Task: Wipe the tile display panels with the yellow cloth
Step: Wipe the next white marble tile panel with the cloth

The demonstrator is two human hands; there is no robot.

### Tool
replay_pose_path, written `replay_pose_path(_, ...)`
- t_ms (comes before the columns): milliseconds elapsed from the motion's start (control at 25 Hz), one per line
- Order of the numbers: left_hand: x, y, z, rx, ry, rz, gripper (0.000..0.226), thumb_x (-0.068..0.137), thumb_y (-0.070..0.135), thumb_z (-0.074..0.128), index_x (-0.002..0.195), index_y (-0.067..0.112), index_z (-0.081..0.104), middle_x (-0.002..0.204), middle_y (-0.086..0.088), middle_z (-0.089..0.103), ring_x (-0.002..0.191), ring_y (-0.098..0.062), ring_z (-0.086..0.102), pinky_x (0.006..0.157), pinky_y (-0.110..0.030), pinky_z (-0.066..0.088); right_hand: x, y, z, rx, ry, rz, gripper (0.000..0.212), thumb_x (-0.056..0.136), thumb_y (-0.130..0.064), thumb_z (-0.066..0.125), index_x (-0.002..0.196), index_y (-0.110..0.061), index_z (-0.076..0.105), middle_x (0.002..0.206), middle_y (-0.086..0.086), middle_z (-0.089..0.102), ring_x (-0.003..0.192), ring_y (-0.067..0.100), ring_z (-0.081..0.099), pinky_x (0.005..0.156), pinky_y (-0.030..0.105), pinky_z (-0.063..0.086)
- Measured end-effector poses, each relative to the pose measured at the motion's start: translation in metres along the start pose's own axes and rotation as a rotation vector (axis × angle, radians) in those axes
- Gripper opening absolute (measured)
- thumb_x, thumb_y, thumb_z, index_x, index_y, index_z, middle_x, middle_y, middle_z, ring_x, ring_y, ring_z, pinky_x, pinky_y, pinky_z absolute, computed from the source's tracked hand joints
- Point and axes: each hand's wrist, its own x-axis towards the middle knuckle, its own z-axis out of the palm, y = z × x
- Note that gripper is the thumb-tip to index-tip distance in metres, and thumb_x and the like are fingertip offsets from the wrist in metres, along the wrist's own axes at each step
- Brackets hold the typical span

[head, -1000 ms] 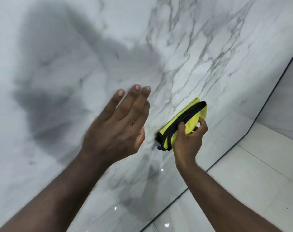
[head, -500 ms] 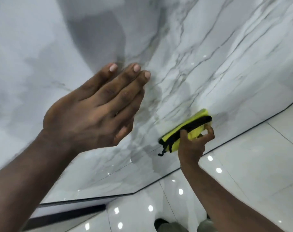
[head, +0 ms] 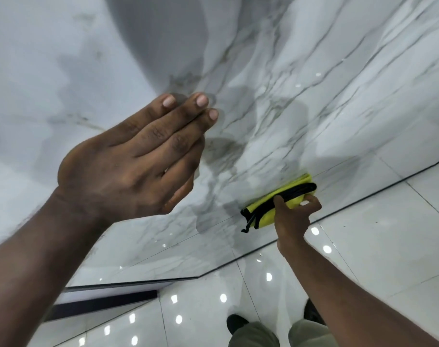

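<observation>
Yellow cloth (head: 265, 215), pinched in the grip of the right hand (head: 292, 219), presses the marble panel (head: 313, 96) (left hand (head: 128, 169) flat, fingers straight, holding nothing)

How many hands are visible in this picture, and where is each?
2. The left hand is raised at centre-left, open and flat, holding nothing. The right hand is lower right, gripping the yellow cloth against the tile panel near the floor.
</observation>
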Motion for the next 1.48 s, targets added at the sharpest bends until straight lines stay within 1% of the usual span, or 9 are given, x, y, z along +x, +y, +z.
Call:
replay_pose_path(280,-0.001,0.000,0.001,0.001,0.013,0.000,0.040,0.093,0.013,0.073,0.127,-0.007,0.073,0.153,-0.024,0.059,0.147,-0.040,0.054,0.121,-0.052,0.046,0.010,-0.006,-0.004,0.036,0.046,0.004,0.060,0.093,-0.020,0.071,0.140,-0.024,0.034,0.097,0.000,0.057,0.085,0.021,0.060,0.079,0.036,0.048)
replay_pose_path(400,-0.001,0.001,0.005,0.002,0.026,0.000,0.039,0.094,0.012,0.072,0.128,-0.007,0.072,0.153,-0.024,0.059,0.147,-0.040,0.054,0.122,-0.051,0.045,0.010,-0.019,-0.006,0.006,0.109,-0.183,0.058,0.092,-0.020,0.070,0.140,-0.022,0.036,0.097,-0.005,0.063,0.076,0.000,0.063,0.070,0.019,0.048)
replay_pose_path(560,-0.002,0.003,0.004,0.036,0.051,-0.029,0.045,0.097,0.014,0.069,0.136,-0.008,0.068,0.154,-0.024,0.058,0.149,-0.038,0.052,0.121,-0.051,0.047,-0.012,-0.053,-0.011,0.087,0.110,-0.135,0.055,0.094,-0.023,0.068,0.140,-0.025,0.037,0.101,0.001,0.062,0.080,0.010,0.060,0.068,0.030,0.045)
replay_pose_path(680,0.000,0.005,0.004,0.121,0.087,-0.110,0.058,0.095,0.019,0.067,0.147,-0.006,0.061,0.160,-0.025,0.053,0.150,-0.039,0.050,0.123,-0.053,0.044,-0.036,-0.094,-0.014,0.076,0.152,-0.458,0.056,0.090,-0.026,0.070,0.135,-0.033,0.039,0.099,-0.002,0.066,0.075,0.007,0.064,0.067,0.022,0.050)
replay_pose_path(840,0.001,0.003,0.002,0.238,0.123,-0.186,0.065,0.101,0.027,0.060,0.158,-0.002,0.050,0.168,-0.025,0.040,0.156,-0.039,0.042,0.129,-0.056,0.033,-0.050,-0.170,-0.013,0.260,0.204,-0.390,0.059,0.091,-0.035,0.060,0.145,-0.032,0.037,0.135,0.007,0.062,0.112,0.022,0.064,0.099,0.040,0.054)
replay_pose_path(1000,0.010,0.007,-0.001,0.089,0.138,-0.346,0.054,0.101,0.025,0.059,0.150,0.003,0.061,0.169,-0.023,0.041,0.158,-0.039,0.040,0.131,-0.057,0.028,-0.100,-0.203,-0.016,0.003,0.123,-1.072,0.072,0.088,-0.019,0.064,0.154,-0.024,0.037,0.147,-0.005,0.048,0.134,0.022,0.051,0.112,0.034,0.043)
replay_pose_path(1160,0.018,0.000,-0.015,0.042,0.136,-0.426,0.048,0.098,0.024,0.057,0.142,0.005,0.066,0.169,-0.022,0.041,0.159,-0.039,0.037,0.133,-0.060,0.020,-0.106,-0.244,-0.027,0.120,0.191,-0.870,0.075,0.089,-0.012,0.059,0.157,-0.033,0.037,0.132,-0.009,0.043,0.130,0.022,0.050,0.109,0.037,0.045)
replay_pose_path(1320,0.036,-0.019,-0.025,0.091,0.188,-0.440,0.045,0.099,0.024,0.054,0.138,0.006,0.067,0.170,-0.021,0.041,0.160,-0.039,0.036,0.132,-0.061,0.022,-0.132,-0.244,-0.024,-0.104,0.016,-1.346,0.076,0.084,-0.010,0.062,0.151,-0.041,0.041,0.124,-0.017,0.041,0.124,0.019,0.050,0.101,0.029,0.045)
replay_pose_path(1480,0.051,-0.022,-0.025,0.099,0.192,-0.460,0.046,0.101,0.026,0.053,0.139,0.004,0.065,0.170,-0.021,0.040,0.160,-0.038,0.035,0.133,-0.060,0.021,-0.108,-0.281,-0.037,0.159,0.156,-0.878,0.072,0.094,-0.016,0.060,0.158,-0.039,0.036,0.128,-0.007,0.040,0.127,0.021,0.050,0.099,0.031,0.043)
